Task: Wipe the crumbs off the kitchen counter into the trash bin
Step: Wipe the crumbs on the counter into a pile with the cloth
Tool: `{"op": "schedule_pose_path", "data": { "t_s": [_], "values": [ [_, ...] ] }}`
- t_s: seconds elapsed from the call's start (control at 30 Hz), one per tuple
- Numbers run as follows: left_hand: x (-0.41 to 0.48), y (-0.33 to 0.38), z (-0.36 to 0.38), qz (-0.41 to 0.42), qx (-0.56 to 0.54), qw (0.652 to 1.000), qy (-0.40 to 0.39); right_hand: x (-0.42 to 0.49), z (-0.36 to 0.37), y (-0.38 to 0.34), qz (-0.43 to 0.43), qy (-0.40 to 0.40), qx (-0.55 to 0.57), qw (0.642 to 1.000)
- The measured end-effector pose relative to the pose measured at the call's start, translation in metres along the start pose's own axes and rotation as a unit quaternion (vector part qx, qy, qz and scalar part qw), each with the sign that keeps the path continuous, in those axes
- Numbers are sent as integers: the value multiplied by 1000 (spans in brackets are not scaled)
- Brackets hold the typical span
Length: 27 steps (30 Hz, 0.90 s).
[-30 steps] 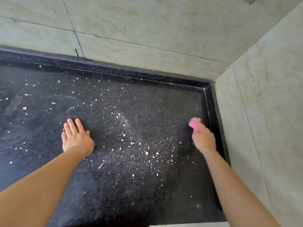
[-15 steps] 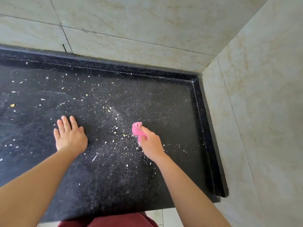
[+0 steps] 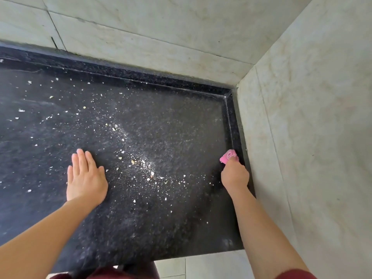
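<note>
A black speckled counter point(image 3: 171, 121) fills the view, strewn with pale crumbs point(image 3: 145, 166) that are thickest in the middle and thinner towards the left. My right hand point(image 3: 234, 175) grips a bunched pink cloth point(image 3: 228, 156) and holds it down on the counter at the right edge, against the raised black lip. My left hand point(image 3: 85, 178) rests flat on the counter, fingers straight, left of the crumb patch. No trash bin is in view.
Pale marble walls point(image 3: 302, 137) close the counter at the back and on the right, meeting in a corner. A raised black rim point(image 3: 231, 117) runs along both walls. The counter's front edge and pale floor tiles point(image 3: 211, 264) show at the bottom.
My right hand with the pink cloth swept left into the middle of the crumbs, then came back to the right edge. My left hand has stayed flat in place.
</note>
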State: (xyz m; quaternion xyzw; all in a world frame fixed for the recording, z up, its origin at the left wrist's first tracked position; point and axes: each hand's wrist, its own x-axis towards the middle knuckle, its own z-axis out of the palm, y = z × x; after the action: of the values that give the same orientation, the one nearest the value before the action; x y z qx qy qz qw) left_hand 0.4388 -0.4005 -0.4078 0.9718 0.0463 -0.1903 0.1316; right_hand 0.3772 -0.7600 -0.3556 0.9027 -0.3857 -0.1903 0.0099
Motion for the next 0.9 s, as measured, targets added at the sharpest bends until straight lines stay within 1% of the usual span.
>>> {"op": "schedule_pose_path", "data": {
  "t_s": [0.07, 0.13, 0.17, 0.23, 0.3, 0.33, 0.37, 0.43, 0.47, 0.53, 0.57, 0.6, 0.67, 0.7, 0.73, 0.77, 0.83, 0.9],
  "values": [
    [-1, 0, -3, 4, -3, 1000, -4, -5, -1, 4, 3, -24, 30, 999],
    [-2, 1, -5, 5, -6, 1000, -11, -2, -10, 12, -21, -75, 28, 997],
    [-2, 2, -5, 4, -6, 1000, -12, 1, -17, 16, -24, -80, 38, 996],
    [-2, 2, -5, 3, -7, 1000, -12, 3, -27, 23, -20, -46, 71, 996],
    [-2, 2, -5, 1, -7, 1000, -12, -6, -26, 26, -22, -23, 38, 999],
    [-2, 2, -6, 0, -6, 1000, -14, -15, -21, 24, -15, -25, 22, 999],
    [-2, 2, -7, 0, -5, 1000, -17, -23, -13, 22, -2, -28, 35, 999],
    [-1, 2, -8, 0, -4, 1000, -21, -36, 2, 17, 24, -50, 119, 991],
    [-1, 2, -9, 0, -3, 1000, -20, -40, 6, 14, 23, -63, 149, 987],
    [-1, 3, -9, 1, -2, 1000, -19, -44, 3, 15, -16, -89, 178, 980],
    [-1, 2, -8, 1, -1, 1000, -19, -44, 0, 20, -35, -81, 173, 981],
    [-1, 2, -8, 2, 0, 1000, -19, -42, -3, 26, -42, -51, 149, 987],
    [-2, 1, -8, 4, 1, 1000, -18, -38, -4, 38, -28, 1, 70, 997],
    [-2, 1, -8, 4, 0, 1000, -18, -41, -4, 40, -14, 5, 41, 999],
    [-1, 1, -8, 6, 1, 1000, -17, -45, -1, 38, 0, -4, 41, 999],
    [-1, 1, -9, 7, 3, 1000, -17, -51, 3, 32, 20, -17, 78, 997],
    [-1, 0, -8, 8, 6, 1000, -18, -66, 11, 11, 56, -18, 196, 979],
    [-2, 0, -8, 12, 13, 1000, -16, -84, 18, -18, 39, -10, 247, 968]
  ]
}}
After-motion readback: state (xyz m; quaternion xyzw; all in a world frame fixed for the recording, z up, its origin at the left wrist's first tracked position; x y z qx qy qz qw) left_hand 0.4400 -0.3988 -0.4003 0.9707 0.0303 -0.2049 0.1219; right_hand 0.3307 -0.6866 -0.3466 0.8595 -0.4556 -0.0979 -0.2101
